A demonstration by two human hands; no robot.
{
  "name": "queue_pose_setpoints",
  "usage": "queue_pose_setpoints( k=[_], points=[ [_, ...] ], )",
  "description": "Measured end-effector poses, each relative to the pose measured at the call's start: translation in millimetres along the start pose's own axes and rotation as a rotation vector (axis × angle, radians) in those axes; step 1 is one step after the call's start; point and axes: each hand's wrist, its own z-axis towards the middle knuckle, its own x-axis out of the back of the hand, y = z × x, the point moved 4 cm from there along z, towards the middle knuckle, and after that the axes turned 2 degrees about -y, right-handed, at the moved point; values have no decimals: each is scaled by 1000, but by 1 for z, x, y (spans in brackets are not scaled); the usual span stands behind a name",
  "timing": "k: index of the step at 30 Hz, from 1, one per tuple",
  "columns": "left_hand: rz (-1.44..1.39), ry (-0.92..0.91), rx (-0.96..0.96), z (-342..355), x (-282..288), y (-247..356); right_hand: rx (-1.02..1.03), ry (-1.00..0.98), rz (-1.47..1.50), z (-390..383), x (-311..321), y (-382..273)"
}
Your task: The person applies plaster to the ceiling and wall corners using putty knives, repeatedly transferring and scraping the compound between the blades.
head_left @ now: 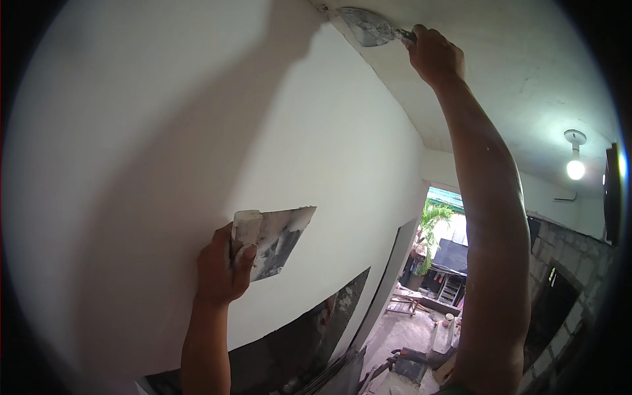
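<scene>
With my right arm stretched up, my right hand (437,55) is closed round the handle of a putty knife (368,27). Its broad, smeared metal blade lies at the seam where the white wall (316,131) meets the ceiling (513,52). Lower down, in front of the wall, my left hand (224,266) grips a wide flat putty blade (280,240) by its pale handle edge, thumb on the near face. Grey and white compound is streaked over that blade. Whether the right blade touches the wall or only the ceiling, I cannot tell.
A lit bulb (575,168) hangs from the ceiling at right. Below the white wall runs a dark unfinished patch (289,342). An open doorway shows a palm plant (431,227) and a cluttered yard. Bare block wall (566,253) stands at far right.
</scene>
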Motion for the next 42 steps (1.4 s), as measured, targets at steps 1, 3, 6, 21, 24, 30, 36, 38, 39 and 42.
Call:
queue_pose_setpoints(
  k=[1,3,6,21,24,30,36,38,39,42],
  points=[
    [2,8,-5,1,-1,-1,-3,10,-4,-5,1,5],
    [-25,20,-10,1,-1,-1,-18,13,-16,-20,3,15],
    [-24,-4,-4,0,-3,-2,-15,58,-10,-47,12,27],
    [-543,-25,359,9,-10,36,432,-823,1377,-297,90,48],
    [-570,-97,402,-24,-21,70,444,-855,1539,-316,69,32],
    [-1049,-42,555,-64,4,104,50,-1111,1537,-333,4,66],
    [-332,-2,349,-50,10,127,431,-705,1199,-341,44,83],
    [-231,-14,331,-47,3,139,558,-626,1137,-347,67,72],
    [-132,-68,291,-42,-3,145,518,-691,1092,-344,64,67],
    [0,-236,195,-40,-16,158,588,-500,914,-325,62,67]
  ],
)
